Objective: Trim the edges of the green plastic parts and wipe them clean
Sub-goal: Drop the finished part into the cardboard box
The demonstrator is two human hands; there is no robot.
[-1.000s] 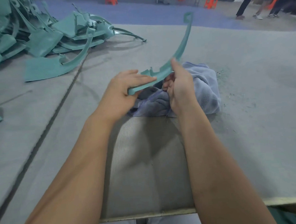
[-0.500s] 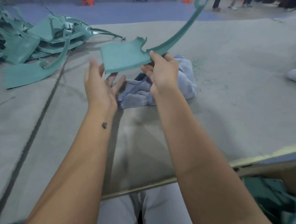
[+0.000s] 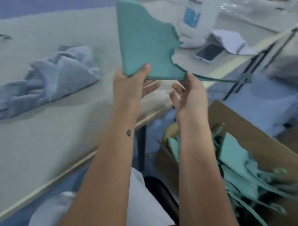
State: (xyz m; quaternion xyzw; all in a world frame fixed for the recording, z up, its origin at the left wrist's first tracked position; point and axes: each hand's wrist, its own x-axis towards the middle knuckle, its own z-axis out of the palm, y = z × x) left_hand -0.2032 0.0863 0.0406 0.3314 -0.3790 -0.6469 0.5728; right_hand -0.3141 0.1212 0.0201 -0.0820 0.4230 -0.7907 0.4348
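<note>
- Above the table's near corner, the left hand (image 3: 130, 84) pinches the lower edge of the green plastic part (image 3: 142, 43), thumb on its near face and fingers underneath.
- Just beside it, the right hand (image 3: 189, 94) touches the part's lower right corner with its fingertips; its fingers are loosely spread, palm turned inward.
- The part is held up in the air, its broad flat panel upright and its thin curved arm running off to the right.
- On the table (image 3: 44, 142), a crumpled blue cloth (image 3: 47, 79) lies to the left.
- Farther right, a phone (image 3: 209, 53) and a white container (image 3: 197, 14) sit on the table.
- Below right, a cardboard box (image 3: 246, 126) holds more green parts (image 3: 236, 162).
</note>
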